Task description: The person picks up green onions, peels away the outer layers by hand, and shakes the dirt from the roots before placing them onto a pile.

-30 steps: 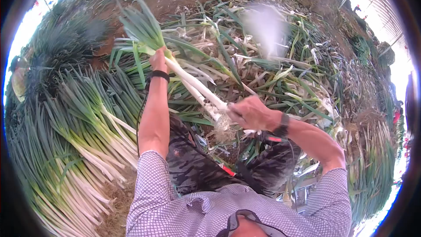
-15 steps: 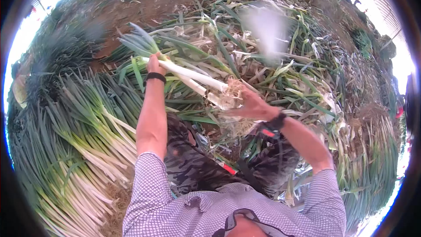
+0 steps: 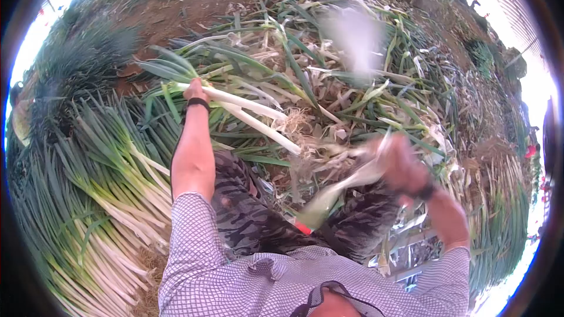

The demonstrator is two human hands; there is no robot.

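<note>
My left hand (image 3: 195,91) is closed around two thick green onions (image 3: 252,105), gripping them where the white stalks turn to green leaves. Their stalks slant down to the right and end in shaggy pale roots (image 3: 296,122). Off to the right, my right hand (image 3: 402,167) is smeared by motion. A limp, pale peeled outer leaf (image 3: 343,191) trails from it down to the left, over my legs. The right fingers are closed on this leaf, though their exact grip is blurred.
Many green onions (image 3: 111,194) lie in a thick row on my left, leaves pointing away. Stripped leaves (image 3: 352,105) form a loose heap ahead. More onions (image 3: 499,211) stand along the right. Bare soil (image 3: 194,3) shows at the far side.
My right hand has moved right from the root ends, pulling a pale leaf away. My left hand has shifted slightly left with the onions, and their two stalks now show cleaner and further apart.
</note>
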